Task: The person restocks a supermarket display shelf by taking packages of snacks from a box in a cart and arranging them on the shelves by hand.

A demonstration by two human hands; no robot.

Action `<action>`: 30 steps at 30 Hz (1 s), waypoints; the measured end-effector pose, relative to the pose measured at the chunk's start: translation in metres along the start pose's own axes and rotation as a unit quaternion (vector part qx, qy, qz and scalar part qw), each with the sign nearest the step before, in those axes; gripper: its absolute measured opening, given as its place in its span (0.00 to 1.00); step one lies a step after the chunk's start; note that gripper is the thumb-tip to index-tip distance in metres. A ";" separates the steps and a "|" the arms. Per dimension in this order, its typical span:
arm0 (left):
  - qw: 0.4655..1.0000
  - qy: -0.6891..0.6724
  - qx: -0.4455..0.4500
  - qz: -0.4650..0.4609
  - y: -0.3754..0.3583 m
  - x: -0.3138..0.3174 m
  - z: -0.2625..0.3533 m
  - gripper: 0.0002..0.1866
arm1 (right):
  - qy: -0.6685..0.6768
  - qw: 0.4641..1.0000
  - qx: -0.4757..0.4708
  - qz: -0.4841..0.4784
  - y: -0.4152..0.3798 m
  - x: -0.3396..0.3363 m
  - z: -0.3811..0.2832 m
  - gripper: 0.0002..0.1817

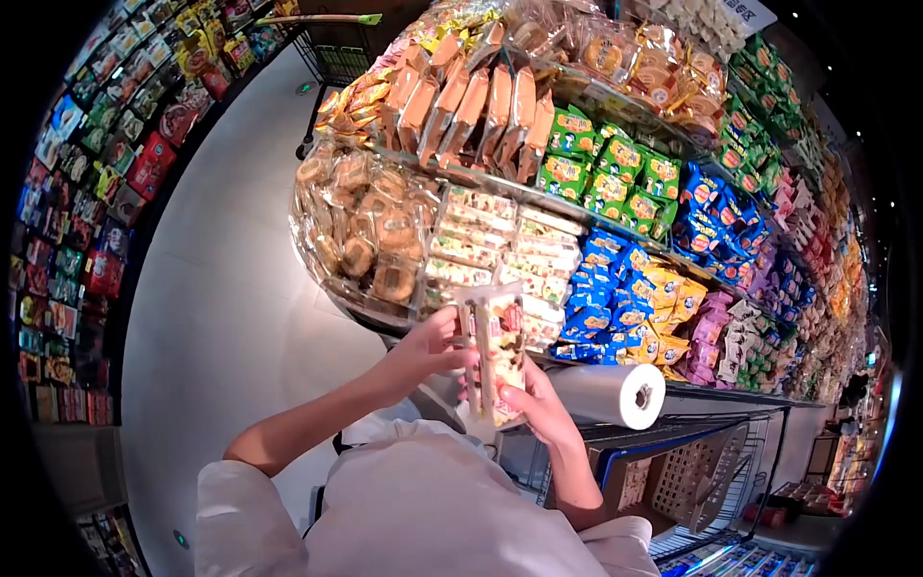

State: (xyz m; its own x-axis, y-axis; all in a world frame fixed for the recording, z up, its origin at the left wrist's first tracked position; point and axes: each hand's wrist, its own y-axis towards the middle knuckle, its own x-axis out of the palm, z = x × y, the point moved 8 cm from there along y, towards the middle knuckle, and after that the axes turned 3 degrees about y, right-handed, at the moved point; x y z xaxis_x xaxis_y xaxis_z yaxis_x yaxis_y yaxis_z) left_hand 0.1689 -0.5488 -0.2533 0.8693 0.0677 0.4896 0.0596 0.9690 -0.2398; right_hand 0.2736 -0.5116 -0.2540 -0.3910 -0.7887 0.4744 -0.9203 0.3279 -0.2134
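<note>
Snack pack (500, 348): held near-upright left of plastic roll (608, 395), grasped by left hand (437, 348) and right hand (540, 402), presumably for steadiness; similar packs (471, 240) rowed beyond roll, likely for easy access.

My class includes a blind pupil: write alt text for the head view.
A person's left hand and right hand hold a clear pack of snacks in front of shelved wrapped snacks; a whitish roll is beside the right hand.
</note>
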 end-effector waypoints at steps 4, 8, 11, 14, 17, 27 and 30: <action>0.995 0.015 0.064 0.081 0.019 -0.055 0.056 0.25 | 0.069 0.991 0.015 0.111 0.063 0.024 -0.040 0.21; 0.990 -0.021 0.111 0.079 0.033 -0.085 0.097 0.22 | -0.043 0.970 -0.077 0.226 0.093 0.003 -0.068 0.12; 0.986 -0.004 0.147 0.080 0.043 -0.094 0.124 0.19 | -0.054 0.953 -0.128 0.270 0.103 -0.002 -0.098 0.10; 0.989 -0.069 0.101 0.083 0.059 -0.106 0.131 0.19 | -0.042 0.946 -0.154 0.280 0.105 -0.008 -0.132 0.11; 0.981 -0.181 0.008 0.064 0.086 -0.117 0.128 0.13 | -0.072 0.944 -0.157 0.281 0.100 -0.026 -0.168 0.12; 0.977 0.026 0.212 -0.008 0.165 -0.049 0.368 0.16 | -0.359 0.761 -0.407 0.356 0.067 -0.084 -0.428 0.23; 0.957 0.053 0.285 -0.019 0.220 -0.037 0.452 0.14 | -0.504 0.664 -0.386 0.394 0.095 -0.114 -0.505 0.23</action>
State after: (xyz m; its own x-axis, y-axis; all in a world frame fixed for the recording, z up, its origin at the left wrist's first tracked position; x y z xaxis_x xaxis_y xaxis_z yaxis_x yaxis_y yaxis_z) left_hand -0.0724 -0.2307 0.0550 0.9185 0.0341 0.3939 -0.1582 0.9448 0.2870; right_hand 0.2244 -0.1279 0.1028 -0.9065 -0.0330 -0.4209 -0.3187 0.7073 0.6310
